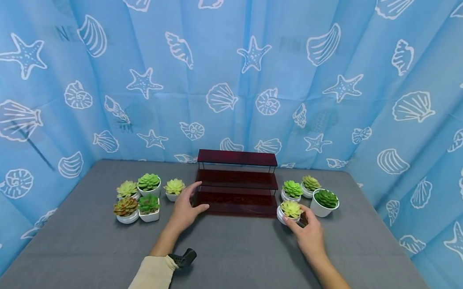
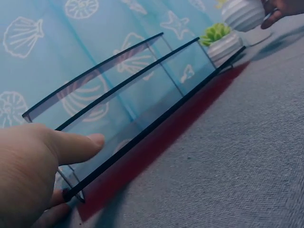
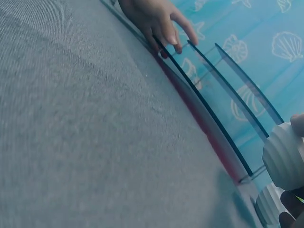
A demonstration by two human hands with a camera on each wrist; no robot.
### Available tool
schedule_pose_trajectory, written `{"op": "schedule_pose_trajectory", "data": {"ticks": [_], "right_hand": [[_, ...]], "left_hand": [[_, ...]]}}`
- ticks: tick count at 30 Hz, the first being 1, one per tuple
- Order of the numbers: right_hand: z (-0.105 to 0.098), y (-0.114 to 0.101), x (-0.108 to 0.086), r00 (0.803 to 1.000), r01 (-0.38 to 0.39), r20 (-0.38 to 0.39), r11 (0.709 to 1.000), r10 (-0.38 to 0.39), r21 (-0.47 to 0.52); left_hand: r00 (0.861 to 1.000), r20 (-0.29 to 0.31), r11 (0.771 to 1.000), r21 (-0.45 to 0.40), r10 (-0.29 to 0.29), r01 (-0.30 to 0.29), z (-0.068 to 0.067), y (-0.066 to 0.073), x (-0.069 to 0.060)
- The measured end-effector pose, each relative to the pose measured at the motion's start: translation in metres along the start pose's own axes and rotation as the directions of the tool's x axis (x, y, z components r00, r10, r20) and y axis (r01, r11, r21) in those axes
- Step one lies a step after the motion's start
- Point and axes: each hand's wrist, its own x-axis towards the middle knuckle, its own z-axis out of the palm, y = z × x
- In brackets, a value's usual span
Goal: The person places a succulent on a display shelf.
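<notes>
Behind the shelf, blue curtain

A faint letter N shows on the blue curtain; other lettering there is unreadable.

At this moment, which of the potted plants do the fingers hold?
The pale yellow-green plant by the front right corner of the shelf: the right hand grips it, while no other plant is held.

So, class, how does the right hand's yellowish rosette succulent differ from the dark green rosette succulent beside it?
The right hand holds the yellowish succulent; the dark green succulent stands on the table. The yellowish one's pot is ribbed, the dark green one's smooth. Both pots are white.
</notes>
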Motion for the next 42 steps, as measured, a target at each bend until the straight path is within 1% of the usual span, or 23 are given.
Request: {"op": "schedule_pose_trajectory", "data": {"ticks": [7,12,18,22,27,31,36,37,42], "right_hand": [[0.007,-0.006,0.006,1.000,0.007,0.008,1.000,-0.007,0.013],[0.014,-0.012,0.019,1.000,0.019,0.012,0.999,-0.019,0.034],[0.020,-0.026,0.035,0.999,0.026,0.024,0.998,-0.027,0.065],[0.023,-0.037,0.045,0.998,0.044,0.036,0.997,-0.046,0.062],[0.024,-0.049,0.062,0.997,0.051,0.056,0.995,-0.056,0.084],[0.025,-0.059,0.081,0.996,0.040,0.081,0.994,-0.049,0.102],[0.027,-0.071,0.105,0.997,0.006,0.075,0.995,-0.014,0.098],[0.027,-0.073,0.110,0.997,-0.004,0.074,0.996,-0.003,0.093],[0.031,-0.079,0.129,0.996,-0.041,0.083,0.996,0.034,0.077]], "left_hand": [[0.999,0.037,1.000,0.003,0.003,-0.003,-0.003,-0.002,0.000],[0.998,0.059,1.000,-0.013,0.015,-0.014,-0.005,-0.005,0.000],[0.995,0.100,0.999,-0.047,-0.004,0.009,-0.010,-0.007,0.000],[0.994,0.107,0.999,-0.051,0.003,0.002,-0.012,-0.007,0.000],[0.993,0.112,0.998,-0.053,0.023,-0.017,-0.011,-0.008,0.001],[0.993,0.111,0.998,-0.051,0.028,-0.023,-0.012,-0.006,0.000],[0.993,0.113,0.999,-0.043,0.017,-0.012,-0.013,-0.005,-0.001],[0.993,0.114,0.999,-0.039,0.023,-0.018,-0.012,-0.006,-0.001],[0.993,0.119,0.999,-0.032,0.012,-0.008,-0.012,-0.006,-0.001]]}}
